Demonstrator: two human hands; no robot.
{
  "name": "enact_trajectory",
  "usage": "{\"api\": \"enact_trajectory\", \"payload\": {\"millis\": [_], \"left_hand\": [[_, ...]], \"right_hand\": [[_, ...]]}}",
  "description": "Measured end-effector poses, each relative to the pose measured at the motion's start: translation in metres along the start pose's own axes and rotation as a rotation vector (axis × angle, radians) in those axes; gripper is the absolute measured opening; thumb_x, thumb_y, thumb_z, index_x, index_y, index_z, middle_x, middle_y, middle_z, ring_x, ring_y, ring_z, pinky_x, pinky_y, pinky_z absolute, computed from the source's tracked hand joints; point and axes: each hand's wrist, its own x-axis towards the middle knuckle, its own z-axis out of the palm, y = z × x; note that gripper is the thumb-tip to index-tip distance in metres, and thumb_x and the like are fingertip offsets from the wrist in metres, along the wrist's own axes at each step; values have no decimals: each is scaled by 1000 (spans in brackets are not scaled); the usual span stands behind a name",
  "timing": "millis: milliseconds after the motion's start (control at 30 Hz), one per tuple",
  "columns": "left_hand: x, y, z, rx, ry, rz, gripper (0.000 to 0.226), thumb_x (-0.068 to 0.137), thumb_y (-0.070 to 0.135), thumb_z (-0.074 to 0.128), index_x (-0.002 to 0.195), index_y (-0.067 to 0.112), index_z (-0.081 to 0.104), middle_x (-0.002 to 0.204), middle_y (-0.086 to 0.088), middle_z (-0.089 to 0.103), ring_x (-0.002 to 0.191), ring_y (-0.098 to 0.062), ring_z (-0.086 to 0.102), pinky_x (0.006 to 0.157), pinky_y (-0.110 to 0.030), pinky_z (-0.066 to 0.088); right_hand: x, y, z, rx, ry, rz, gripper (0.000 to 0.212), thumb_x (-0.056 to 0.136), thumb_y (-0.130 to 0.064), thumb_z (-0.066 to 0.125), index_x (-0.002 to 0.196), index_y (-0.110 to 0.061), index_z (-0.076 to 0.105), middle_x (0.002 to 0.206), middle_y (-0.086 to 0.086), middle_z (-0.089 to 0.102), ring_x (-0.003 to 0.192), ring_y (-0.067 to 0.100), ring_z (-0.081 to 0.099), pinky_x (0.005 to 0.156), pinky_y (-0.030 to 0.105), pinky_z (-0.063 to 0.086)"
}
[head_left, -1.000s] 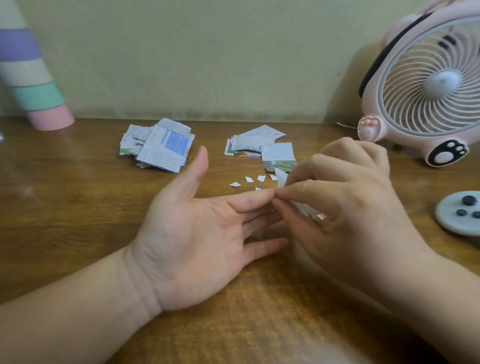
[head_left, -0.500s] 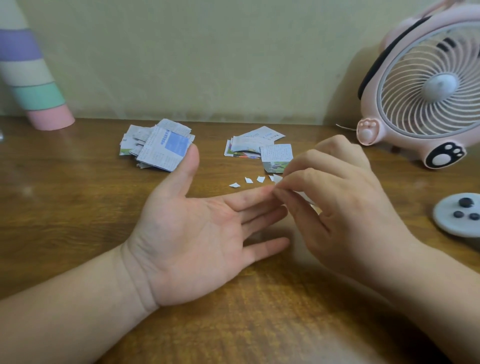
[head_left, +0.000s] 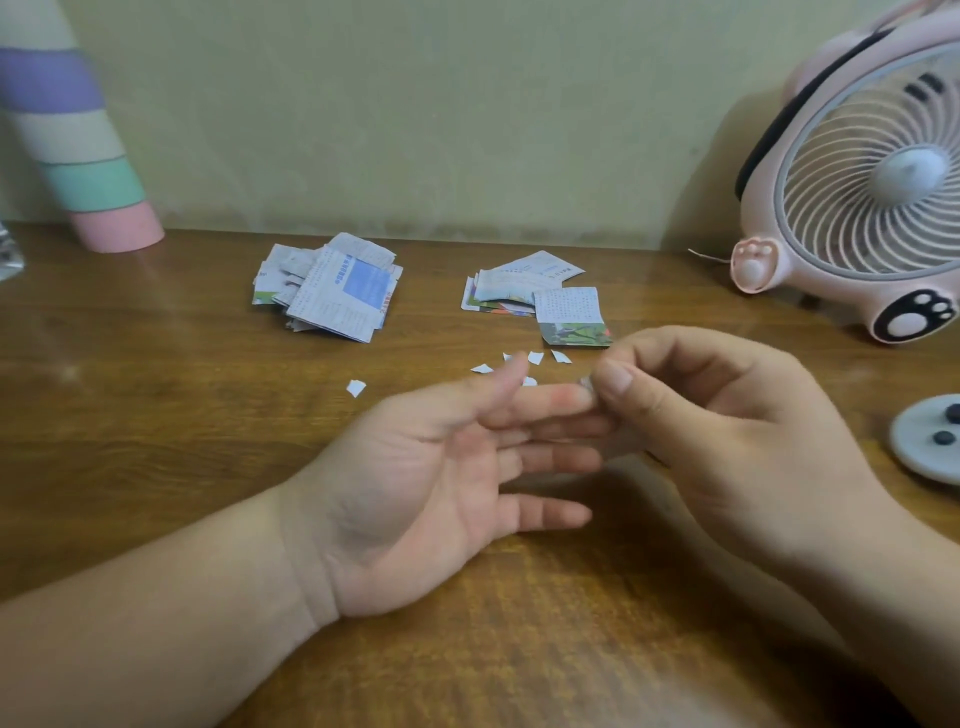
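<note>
Tabletop (head_left: 156, 467) underneath; well right of the fingers (head_left: 550, 402), a fan (head_left: 883, 182). Palm up, the left hand (head_left: 431, 493), fingers straight, pointing right. Curled, the right hand (head_left: 727, 431), thumb and forefinger pinching a paper bit (head_left: 586, 383) at the left index tip. Well beyond the fingers, left stack (head_left: 332, 286) and right stack (head_left: 540, 301); just beyond, scraps (head_left: 535, 357). Bit too small to show an axis; probably dropped among the scraps next.

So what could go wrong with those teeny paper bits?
The paper bit pinched by the right hand is tiny, so it might slip away. The fan stands close; if it blows, the loose scraps could scatter. The left hand could brush them too.
</note>
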Motion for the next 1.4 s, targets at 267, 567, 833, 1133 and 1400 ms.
{"api": "enact_trajectory", "payload": {"millis": [267,567,833,1133,1400], "left_hand": [[-3,-5,13,277,329,243,20,69,17,81,83,2,79,75,-17,72,52,-20,62,46,-27,51],[-1,0,15,336,495,306,20,68,32,75,72,13,78,70,-6,67,66,-15,57,59,-24,51],[-6,-1,19,238,321,145,26,73,21,71,88,-1,75,83,-16,73,75,-19,69,64,-24,57],[-2,-4,12,352,452,206,7,71,17,69,70,12,73,74,-14,69,71,-20,66,65,-29,53],[-3,-8,10,472,418,262,11,75,22,70,75,14,77,80,-14,72,80,-22,67,77,-33,53]], "right_hand": [[-1,-4,5,208,30,217,14,83,-28,73,75,-16,73,70,6,67,67,18,56,65,37,44],[-3,-7,7,257,-96,262,14,81,-23,80,69,-20,72,71,3,70,64,10,62,58,20,46],[-5,-3,8,35,-64,83,18,88,-32,75,77,-18,70,75,9,72,66,14,60,62,33,47],[-5,-8,6,197,-74,220,29,84,-43,63,91,-18,76,66,10,58,59,19,45,53,23,36],[-3,-4,6,56,-116,288,21,76,-35,80,77,-14,76,78,18,75,68,32,66,67,44,49]]}}
